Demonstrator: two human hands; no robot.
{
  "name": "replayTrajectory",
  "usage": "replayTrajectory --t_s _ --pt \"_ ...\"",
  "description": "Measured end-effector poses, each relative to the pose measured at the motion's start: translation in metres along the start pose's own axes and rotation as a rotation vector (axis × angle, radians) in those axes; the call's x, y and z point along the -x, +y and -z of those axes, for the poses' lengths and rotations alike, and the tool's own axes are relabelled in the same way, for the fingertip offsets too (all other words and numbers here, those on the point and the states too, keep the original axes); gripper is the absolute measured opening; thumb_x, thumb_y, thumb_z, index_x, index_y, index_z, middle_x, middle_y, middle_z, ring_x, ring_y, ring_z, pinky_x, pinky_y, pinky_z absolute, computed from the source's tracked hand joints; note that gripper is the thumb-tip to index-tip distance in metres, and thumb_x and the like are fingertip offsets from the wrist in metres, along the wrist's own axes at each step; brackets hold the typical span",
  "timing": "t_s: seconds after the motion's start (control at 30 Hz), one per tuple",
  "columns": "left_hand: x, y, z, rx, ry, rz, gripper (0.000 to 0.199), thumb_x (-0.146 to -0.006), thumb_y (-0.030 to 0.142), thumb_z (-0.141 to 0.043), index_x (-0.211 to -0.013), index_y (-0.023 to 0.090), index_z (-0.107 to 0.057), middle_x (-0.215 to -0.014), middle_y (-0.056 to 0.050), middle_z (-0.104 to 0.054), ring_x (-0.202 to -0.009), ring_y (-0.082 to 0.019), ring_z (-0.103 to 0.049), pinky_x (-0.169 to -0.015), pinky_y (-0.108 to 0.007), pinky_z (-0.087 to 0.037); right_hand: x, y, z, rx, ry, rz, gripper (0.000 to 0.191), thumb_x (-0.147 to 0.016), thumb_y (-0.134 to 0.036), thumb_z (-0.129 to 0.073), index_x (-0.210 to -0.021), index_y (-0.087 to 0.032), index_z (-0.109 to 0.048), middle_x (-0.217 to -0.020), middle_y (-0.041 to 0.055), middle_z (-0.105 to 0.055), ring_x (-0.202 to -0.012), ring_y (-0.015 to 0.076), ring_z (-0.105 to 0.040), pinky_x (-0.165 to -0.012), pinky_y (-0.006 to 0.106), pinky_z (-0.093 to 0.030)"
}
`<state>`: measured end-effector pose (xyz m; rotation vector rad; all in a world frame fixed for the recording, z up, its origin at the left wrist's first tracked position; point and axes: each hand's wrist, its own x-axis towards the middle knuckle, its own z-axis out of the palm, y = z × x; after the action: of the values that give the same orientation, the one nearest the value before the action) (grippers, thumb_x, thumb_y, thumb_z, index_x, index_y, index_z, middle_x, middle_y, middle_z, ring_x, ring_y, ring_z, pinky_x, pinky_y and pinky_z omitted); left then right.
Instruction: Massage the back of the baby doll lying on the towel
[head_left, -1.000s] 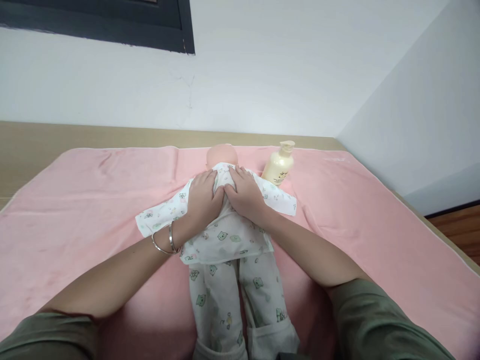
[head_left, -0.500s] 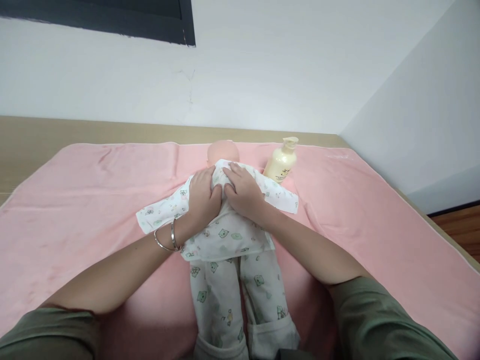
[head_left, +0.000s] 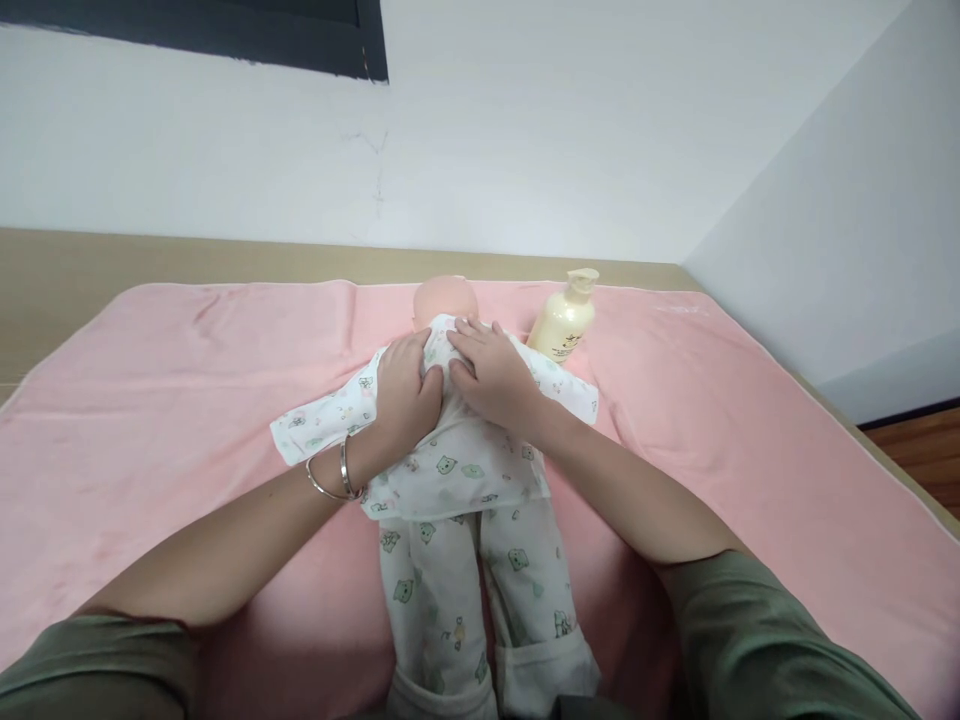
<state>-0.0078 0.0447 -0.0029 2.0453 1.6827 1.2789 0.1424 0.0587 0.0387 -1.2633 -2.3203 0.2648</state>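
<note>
A baby doll [head_left: 445, 301] lies on a pink blanket [head_left: 187, 370], its bald head pointing away from me. It wears a white long-sleeved top [head_left: 465, 470] and matching trousers [head_left: 435, 590], both printed with small green animals. My left hand [head_left: 409, 390] rests flat on the left side of the doll's upper torso, thumb out toward the middle. On the right side of the torso lies my right hand [head_left: 495, 378], fingers spread and pointing up and left. Neither hand grips anything. The doll's face and hands do not show.
Just right of the doll's shoulder stands a cream pump bottle [head_left: 564, 320], close to its sleeve. Behind the blanket run a wooden surface edge [head_left: 285, 257] and a white wall [head_left: 525, 130]. A dark frame [head_left: 300, 40] sits high on the wall at left.
My right hand's fingers have spread a little and its wrist has moved slightly right. The left hand stays on the doll's upper torso. The view has shifted very slightly.
</note>
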Motion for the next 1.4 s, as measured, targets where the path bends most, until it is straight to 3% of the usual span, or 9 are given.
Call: replayTrajectory --t_s 0.17,0.4,0.6,0.8,0.93,1.1,1.2,1.3,1.4 --pt "0.0 0.002 0.002 0.001 -0.009 0.004 0.052 -0.081 0.027 -0.041 -0.128 0.014 -0.058 -0.122 -0.015 -0.066 -0.114 -0.033 -0.058 -0.103 -0.052 -0.046 0.002 -0.002 0.011 -0.039 0.205 -0.003 0.05 -0.092 -0.016 -0.039 -0.139 -0.014 -0.057 -0.16 0.0119 -0.042 -0.152 0.0247 -0.034 -0.126 0.051 -0.025" --pt "-0.001 -0.002 -0.001 0.03 -0.019 0.018 0.047 -0.084 0.03 -0.041 -0.125 0.016 -0.06 -0.118 -0.014 -0.066 -0.113 -0.033 -0.058 -0.103 -0.053 -0.045 0.004 -0.003 -0.006 0.043 0.013 0.043 0.049 -0.099 -0.025 -0.036 -0.142 -0.008 -0.053 -0.158 0.0204 -0.043 -0.151 0.0347 -0.032 -0.121 0.059 -0.031" --pt "0.0 -0.001 0.0 0.024 -0.015 0.014 0.045 -0.084 0.028 -0.043 -0.124 0.019 -0.061 -0.117 -0.013 -0.067 -0.113 -0.032 -0.058 -0.103 -0.052 -0.046 0.006 -0.008 0.003 0.02 0.192 0.01 0.052 -0.098 -0.024 -0.037 -0.149 -0.016 -0.045 -0.165 0.012 -0.034 -0.156 0.0285 -0.022 -0.125 0.057 -0.025" --pt "0.0 0.001 -0.001 0.005 -0.008 0.025 0.051 -0.082 0.029 -0.04 -0.128 0.015 -0.06 -0.123 -0.015 -0.067 -0.117 -0.033 -0.058 -0.106 -0.053 -0.045 0.002 0.0 -0.002 0.138 -0.113 0.031 0.051 -0.102 -0.023 -0.03 -0.15 -0.011 -0.045 -0.16 0.018 -0.041 -0.151 0.0337 -0.034 -0.121 0.059 -0.031" --pt "0.0 0.001 -0.002 0.053 -0.013 0.048 0.053 -0.082 0.033 -0.042 -0.127 0.013 -0.062 -0.127 -0.016 -0.066 -0.121 -0.034 -0.057 -0.11 -0.055 -0.043 0.005 0.003 0.026 0.232 -0.251 0.089 0.05 -0.104 -0.031 -0.034 -0.149 -0.012 -0.045 -0.159 0.0173 -0.043 -0.145 0.0362 -0.042 -0.114 0.06 -0.04" --pt "-0.01 0.004 0.005 0.259 0.021 0.274 0.045 -0.086 0.034 -0.044 -0.121 0.017 -0.066 -0.132 -0.014 -0.067 -0.126 -0.032 -0.059 -0.114 -0.055 -0.042 0.024 0.007 0.086 0.244 -0.342 0.043 0.032 -0.099 -0.029 -0.048 -0.124 -0.021 -0.068 -0.124 0.0129 -0.073 -0.105 0.0329 -0.072 -0.09 0.048 -0.056" --pt "-0.022 0.018 0.012 0.381 0.075 0.424 0.038 -0.088 0.033 -0.046 -0.115 0.018 -0.068 -0.134 -0.013 -0.067 -0.129 -0.032 -0.059 -0.116 -0.055 -0.042 0.034 0.011 0.12 0.186 -0.224 -0.044 0.041 -0.101 -0.035 -0.044 -0.137 -0.026 -0.06 -0.132 0.0077 -0.07 -0.112 0.0321 -0.07 -0.088 0.045 -0.058" --pt "-0.036 0.045 0.014 0.55 0.101 0.415 0.036 -0.084 0.031 -0.051 -0.113 0.019 -0.068 -0.136 -0.011 -0.066 -0.132 -0.031 -0.057 -0.117 -0.054 -0.042 0.036 0.021 0.145 0.097 0.023 -0.124 0.046 -0.1 -0.034 -0.042 -0.144 -0.024 -0.055 -0.14 0.0073 -0.065 -0.128 0.0338 -0.062 -0.101 0.048 -0.054" --pt "-0.055 0.078 0.008 0.835 -0.037 0.379 0.045 -0.085 0.031 -0.044 -0.123 0.017 -0.063 -0.139 -0.014 -0.063 -0.132 -0.027 -0.059 -0.116 -0.049 -0.045 0.028 0.039 0.152 0.049 0.28 -0.139 0.047 -0.099 -0.029 -0.04 -0.143 -0.018 -0.055 -0.148 0.0094 -0.058 -0.143 0.0352 -0.047 -0.116 0.057 -0.04"
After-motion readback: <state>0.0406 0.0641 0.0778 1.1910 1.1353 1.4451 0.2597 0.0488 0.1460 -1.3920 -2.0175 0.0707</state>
